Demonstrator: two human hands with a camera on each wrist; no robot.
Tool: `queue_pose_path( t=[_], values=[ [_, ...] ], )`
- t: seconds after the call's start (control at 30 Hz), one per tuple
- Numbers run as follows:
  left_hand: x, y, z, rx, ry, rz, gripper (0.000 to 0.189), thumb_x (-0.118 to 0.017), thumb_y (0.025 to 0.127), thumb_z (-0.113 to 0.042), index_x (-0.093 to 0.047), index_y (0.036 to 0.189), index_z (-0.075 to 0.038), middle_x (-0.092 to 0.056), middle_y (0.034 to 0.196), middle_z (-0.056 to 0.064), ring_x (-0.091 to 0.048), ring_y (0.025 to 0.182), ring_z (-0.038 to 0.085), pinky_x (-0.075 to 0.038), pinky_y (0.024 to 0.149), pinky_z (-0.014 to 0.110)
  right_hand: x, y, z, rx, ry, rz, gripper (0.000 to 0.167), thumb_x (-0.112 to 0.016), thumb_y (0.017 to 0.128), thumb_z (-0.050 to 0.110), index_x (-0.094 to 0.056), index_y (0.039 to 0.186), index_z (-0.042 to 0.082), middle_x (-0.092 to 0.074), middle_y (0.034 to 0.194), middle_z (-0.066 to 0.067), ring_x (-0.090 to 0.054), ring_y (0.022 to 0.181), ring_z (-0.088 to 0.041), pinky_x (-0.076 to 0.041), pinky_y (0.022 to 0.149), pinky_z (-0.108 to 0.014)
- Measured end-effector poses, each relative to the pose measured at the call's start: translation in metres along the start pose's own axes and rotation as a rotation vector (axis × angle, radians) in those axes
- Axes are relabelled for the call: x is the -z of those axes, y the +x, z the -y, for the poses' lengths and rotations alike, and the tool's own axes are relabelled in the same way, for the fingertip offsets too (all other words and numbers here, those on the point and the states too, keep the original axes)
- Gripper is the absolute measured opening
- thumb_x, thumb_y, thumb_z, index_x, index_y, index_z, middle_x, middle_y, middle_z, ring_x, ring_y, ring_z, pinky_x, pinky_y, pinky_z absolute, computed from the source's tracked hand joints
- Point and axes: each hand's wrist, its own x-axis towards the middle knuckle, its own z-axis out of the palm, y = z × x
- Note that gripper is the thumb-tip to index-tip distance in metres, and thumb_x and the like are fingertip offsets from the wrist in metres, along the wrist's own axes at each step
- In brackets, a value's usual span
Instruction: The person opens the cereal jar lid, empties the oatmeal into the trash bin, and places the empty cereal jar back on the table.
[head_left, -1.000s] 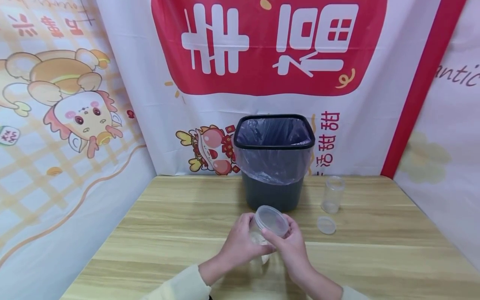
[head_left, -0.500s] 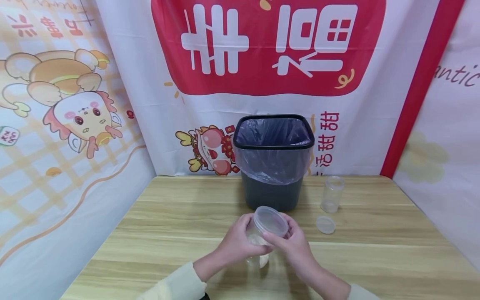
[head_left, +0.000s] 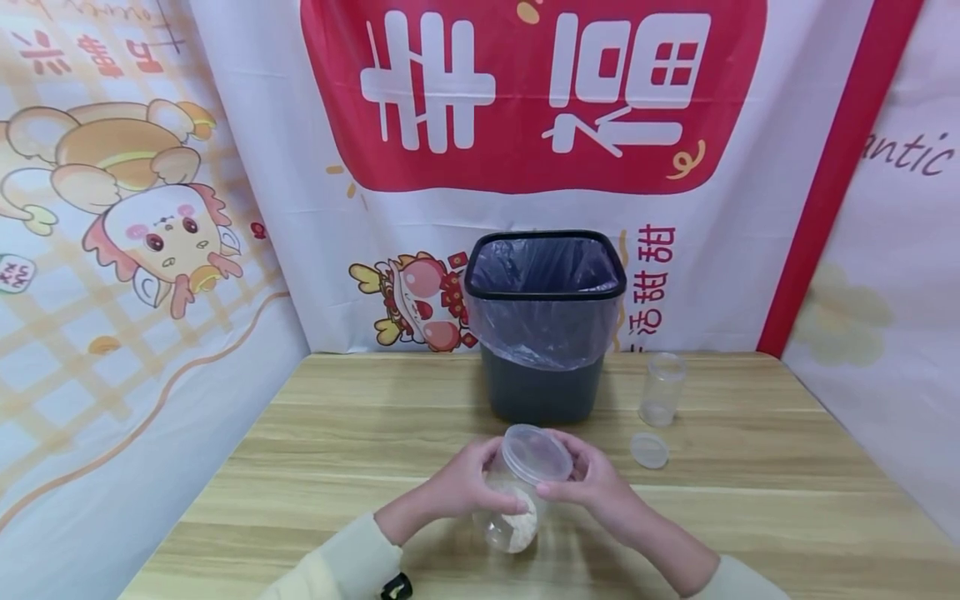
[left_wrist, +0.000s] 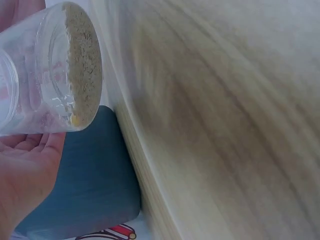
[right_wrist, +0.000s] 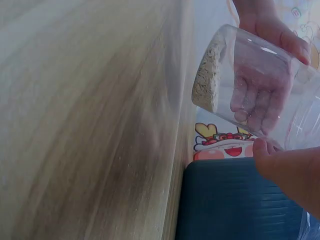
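My left hand (head_left: pixel 463 482) grips the side of a clear plastic jar (head_left: pixel 498 479), its fingers wrapped behind and its thumb in front. A layer of beige, crumbly powder (right_wrist: pixel 207 79) lies across the bottom of the jar. On the jar's mouth sits a translucent lid (head_left: pixel 537 454), and my right hand (head_left: pixel 600 485) holds its edge between thumb and fingers. The jar is tilted, lid away from me and base towards me, held above the table. Through the jar wall in the right wrist view, the left hand's fingers (right_wrist: pixel 250 102) show.
A dark bin (head_left: pixel 543 387) with a plastic liner stands behind the hands on the wooden table (head_left: pixel 360 433). To its right are a second clear jar (head_left: pixel 663 390), uncovered, and a loose lid (head_left: pixel 649 451). A printed cloth (head_left: pixel 397 208) hangs at the back.
Both hands have come slightly lower with the jar. Its base has swung towards me, so more of the powder shows. The right thumb has shifted to the lid's near edge.
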Motion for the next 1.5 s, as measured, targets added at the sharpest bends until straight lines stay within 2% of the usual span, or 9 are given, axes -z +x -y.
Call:
queue_pose_path(
  t=[0.13,0.3,0.43,0.57,0.7,0.9,1.13,1.27,1.5],
  values=[
    [-0.003,0.000,-0.001,0.017,0.017,-0.046,0.064,-0.086,0.070,-0.029,-0.059,0.125,-0.007,-0.065,0.106,-0.006,-0.060,0.098,0.015,-0.049,0.085,0.032,0.001,0.001,-0.001,-0.015,0.028,-0.001,0.086,-0.074,0.082,0.004,-0.020,0.148,-0.009,-0.038,0.141,-0.031,-0.044,0.126,-0.038,-0.046,0.096,-0.028],
    [-0.014,0.001,-0.008,0.028,0.098,-0.195,0.074,-0.087,0.068,-0.038,-0.056,0.127,-0.007,-0.063,0.110,-0.004,-0.060,0.101,0.021,-0.051,0.087,0.042,-0.011,0.001,0.001,-0.032,0.053,-0.206,0.090,-0.074,0.079,0.000,-0.019,0.150,-0.006,-0.035,0.146,-0.028,-0.039,0.131,-0.037,-0.043,0.097,-0.025],
    [-0.023,0.003,-0.013,0.008,0.171,-0.333,0.080,-0.087,0.066,-0.044,-0.053,0.128,-0.007,-0.060,0.113,-0.001,-0.058,0.101,0.018,-0.050,0.087,0.040,-0.024,0.001,0.003,-0.022,0.029,-0.370,0.086,-0.074,0.079,-0.001,-0.022,0.148,-0.007,-0.035,0.148,-0.025,-0.035,0.135,-0.035,-0.035,0.106,-0.032],
    [-0.031,0.005,-0.015,0.002,0.226,-0.457,0.083,-0.088,0.063,-0.046,-0.051,0.126,-0.008,-0.056,0.115,-0.001,-0.056,0.103,0.017,-0.047,0.088,0.039,-0.037,0.003,0.005,-0.002,0.016,-0.482,0.084,-0.075,0.078,-0.001,-0.025,0.145,-0.007,-0.039,0.145,-0.024,-0.035,0.136,-0.033,-0.028,0.112,-0.040],
    [-0.038,0.009,-0.017,0.025,0.247,-0.516,0.085,-0.090,0.060,-0.046,-0.050,0.125,-0.008,-0.054,0.115,-0.001,-0.053,0.105,0.017,-0.046,0.090,0.041,-0.047,0.006,0.005,-0.005,0.005,-0.558,0.081,-0.078,0.076,0.000,-0.030,0.142,-0.004,-0.045,0.139,-0.021,-0.042,0.129,-0.030,-0.034,0.108,-0.036],
    [-0.046,0.009,-0.021,0.049,0.301,-0.526,0.088,-0.091,0.058,-0.047,-0.049,0.124,-0.008,-0.051,0.113,-0.003,-0.050,0.104,0.017,-0.045,0.090,0.040,-0.051,0.006,0.004,-0.016,-0.003,-0.569,0.080,-0.078,0.079,0.007,-0.030,0.142,0.000,-0.050,0.134,-0.019,-0.050,0.118,-0.029,-0.045,0.088,-0.022],
    [-0.046,0.006,-0.019,0.019,0.300,-0.496,0.086,-0.090,0.060,-0.044,-0.049,0.125,-0.005,-0.053,0.115,0.000,-0.052,0.105,0.020,-0.046,0.090,0.042,-0.044,0.004,0.003,-0.037,-0.089,-0.526,0.077,-0.080,0.081,0.015,-0.034,0.141,0.003,-0.052,0.133,-0.015,-0.050,0.120,-0.026,-0.042,0.095,-0.027],
    [-0.042,0.005,-0.019,0.005,0.266,-0.444,0.084,-0.089,0.063,-0.044,-0.050,0.127,-0.006,-0.054,0.116,-0.001,-0.054,0.104,0.018,-0.047,0.089,0.040,-0.036,0.003,0.002,-0.003,-0.160,-0.476,0.075,-0.080,0.080,0.017,-0.038,0.140,0.003,-0.054,0.132,-0.013,-0.049,0.123,-0.026,-0.038,0.102,-0.035],
    [-0.029,0.005,-0.018,-0.004,0.209,-0.313,0.080,-0.088,0.065,-0.042,-0.053,0.128,-0.009,-0.057,0.113,-0.003,-0.057,0.100,0.014,-0.050,0.087,0.037,-0.022,-0.001,0.000,0.045,-0.075,-0.352,0.068,-0.074,0.081,-0.001,-0.040,0.139,-0.002,-0.054,0.130,-0.017,-0.051,0.121,-0.028,-0.043,0.096,-0.022]
  ],
)
